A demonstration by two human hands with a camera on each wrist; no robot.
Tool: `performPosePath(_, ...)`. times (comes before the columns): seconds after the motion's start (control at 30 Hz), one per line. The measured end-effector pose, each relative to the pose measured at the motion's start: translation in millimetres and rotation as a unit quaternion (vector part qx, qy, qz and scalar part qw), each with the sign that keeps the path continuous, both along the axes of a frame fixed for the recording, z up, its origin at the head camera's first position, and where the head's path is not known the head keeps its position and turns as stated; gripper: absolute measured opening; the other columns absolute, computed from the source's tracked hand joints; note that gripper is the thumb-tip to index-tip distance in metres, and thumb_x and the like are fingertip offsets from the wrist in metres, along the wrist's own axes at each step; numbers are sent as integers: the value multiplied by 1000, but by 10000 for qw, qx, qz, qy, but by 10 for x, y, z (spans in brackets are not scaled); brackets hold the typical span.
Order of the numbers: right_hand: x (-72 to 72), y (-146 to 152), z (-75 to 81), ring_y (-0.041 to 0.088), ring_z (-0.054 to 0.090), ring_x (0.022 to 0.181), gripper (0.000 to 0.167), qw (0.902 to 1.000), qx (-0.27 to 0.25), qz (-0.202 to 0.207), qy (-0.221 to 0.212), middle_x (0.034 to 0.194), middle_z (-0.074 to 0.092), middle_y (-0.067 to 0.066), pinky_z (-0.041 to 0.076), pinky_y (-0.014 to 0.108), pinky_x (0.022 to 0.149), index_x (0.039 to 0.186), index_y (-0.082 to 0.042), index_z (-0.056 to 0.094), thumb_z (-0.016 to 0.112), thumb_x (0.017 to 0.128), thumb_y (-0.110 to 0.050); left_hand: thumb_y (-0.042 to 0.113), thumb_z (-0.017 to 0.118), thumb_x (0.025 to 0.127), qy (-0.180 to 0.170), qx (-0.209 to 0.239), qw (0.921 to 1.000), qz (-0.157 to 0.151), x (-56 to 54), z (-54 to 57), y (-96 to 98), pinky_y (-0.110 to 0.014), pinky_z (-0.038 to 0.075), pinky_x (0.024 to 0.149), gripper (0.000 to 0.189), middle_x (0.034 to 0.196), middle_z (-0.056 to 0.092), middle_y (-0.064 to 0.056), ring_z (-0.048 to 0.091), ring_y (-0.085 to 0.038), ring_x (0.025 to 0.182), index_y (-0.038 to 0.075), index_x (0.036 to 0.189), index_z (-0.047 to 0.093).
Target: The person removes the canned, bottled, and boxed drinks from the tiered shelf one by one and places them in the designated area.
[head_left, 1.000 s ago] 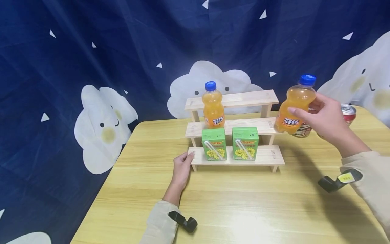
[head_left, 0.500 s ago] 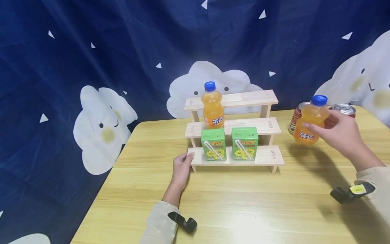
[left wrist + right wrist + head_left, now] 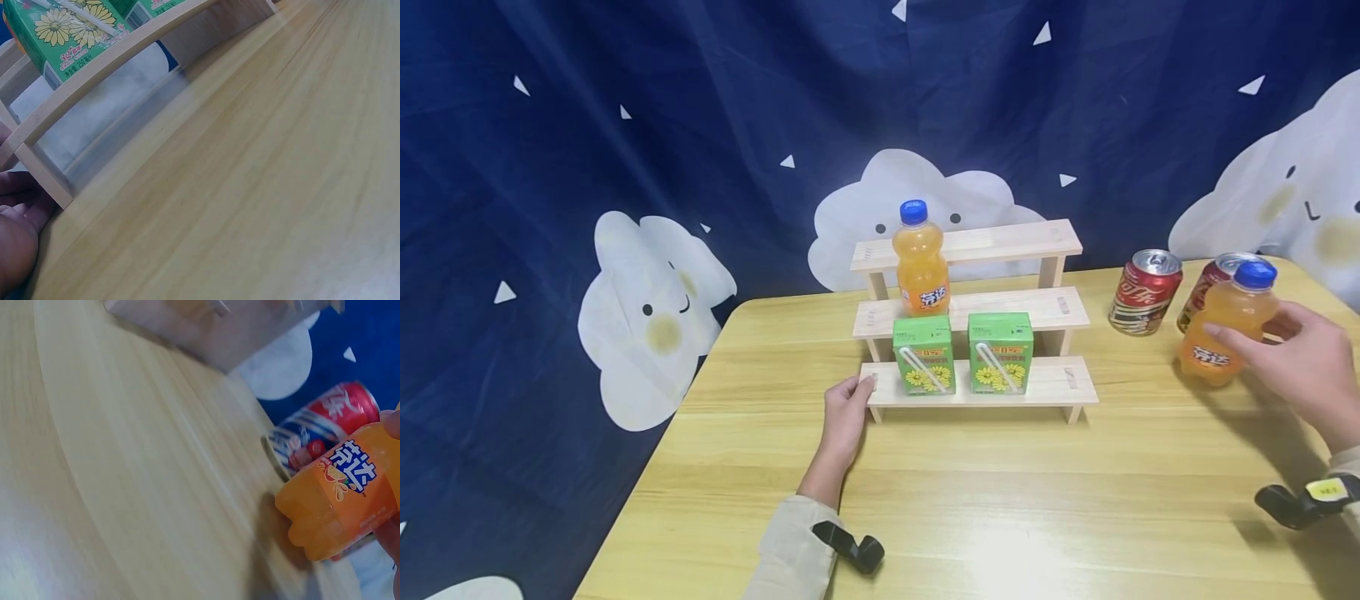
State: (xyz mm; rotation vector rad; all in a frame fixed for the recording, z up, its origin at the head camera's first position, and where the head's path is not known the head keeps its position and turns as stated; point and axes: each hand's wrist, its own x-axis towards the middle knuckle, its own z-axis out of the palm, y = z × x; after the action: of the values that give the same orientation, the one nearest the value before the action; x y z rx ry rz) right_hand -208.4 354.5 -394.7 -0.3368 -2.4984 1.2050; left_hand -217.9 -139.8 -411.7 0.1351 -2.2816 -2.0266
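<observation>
My right hand (image 3: 1303, 358) grips an orange soda bottle (image 3: 1228, 321) with a blue cap, at the right of the table. In the right wrist view the bottle's (image 3: 344, 487) base is tilted just above the tabletop. My left hand (image 3: 846, 412) holds the left end of a three-step wooden display shelf (image 3: 970, 398), thumb on top of the lowest step. Two green juice boxes (image 3: 923, 358) with straws stand on that lowest step. A second orange soda bottle (image 3: 922, 271) stands at the left of the middle step.
Two red soda cans stand at the back right: one can (image 3: 1146, 292) in full view, the other can (image 3: 1213, 279) partly behind the held bottle. A dark blue curtain (image 3: 737, 100) with clouds hangs behind the wooden table (image 3: 962, 500).
My right hand has carried the orange soda bottle from beside the shelf's right end rightward and down, past the cans. My left hand has stayed at the shelf.
</observation>
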Motion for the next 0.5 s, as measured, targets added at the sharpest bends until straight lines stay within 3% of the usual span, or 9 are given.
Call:
performPosePath(0.07, 9, 49, -42, -24, 39, 76, 39, 9999, -23, -146, -87, 95, 51, -36, 34, -1, 62, 109, -37, 51, 73, 78, -43, 13, 53, 93, 13, 10, 10000, -11, 2, -1, -1, -22, 53, 79, 31, 103, 67, -24, 62, -11, 86, -11, 112, 62)
performPosePath(0.17, 23, 102, -94, -22, 38, 87, 56, 9991, -50, -345, -259, 129, 55, -13, 35, 3, 80, 131, -29, 48, 69, 81, -46, 13, 53, 93, 23, 12, 10000, -17, 4, -5, -5, -22, 53, 79, 31, 104, 67, -24, 62, -11, 86, -11, 112, 62)
performPosePath(0.23, 29, 134, -121, -20, 37, 88, 60, 9985, -141, -454, -282, 132, 52, -10, 32, 5, 84, 134, -28, 44, 68, 82, -46, 12, 53, 93, 26, 8, 10000, -14, 4, -8, -7, -22, 53, 79, 31, 104, 67, -23, 62, -10, 86, -11, 111, 62)
performPosePath(0.3, 30, 161, -135, -18, 37, 88, 51, 9983, -280, -478, -195, 120, 55, -17, 32, 5, 84, 127, -36, 45, 68, 83, -44, 12, 53, 93, 11, 2, 10000, 3, 0, -11, -8, -21, 53, 78, 31, 102, 67, -23, 62, -10, 85, -11, 111, 62)
performPosePath(0.4, 26, 205, -149, -17, 38, 82, 37, 9974, -572, -437, 74, 90, 43, -36, 29, -1, 70, 106, -47, 43, 70, 83, -37, 13, 53, 93, 6, -32, 10000, 4, -5, -12, -6, -21, 53, 78, 30, 101, 67, -23, 62, -10, 84, -11, 110, 63)
performPosePath(0.5, 21, 229, -160, -17, 39, 80, 37, 9960, -762, -385, 280, 85, 42, -39, 29, -3, 66, 98, -47, 42, 71, 83, -31, 14, 53, 94, -14, -44, 10000, -3, -7, -12, -5, -22, 53, 79, 31, 102, 67, -23, 62, -11, 85, -10, 110, 63)
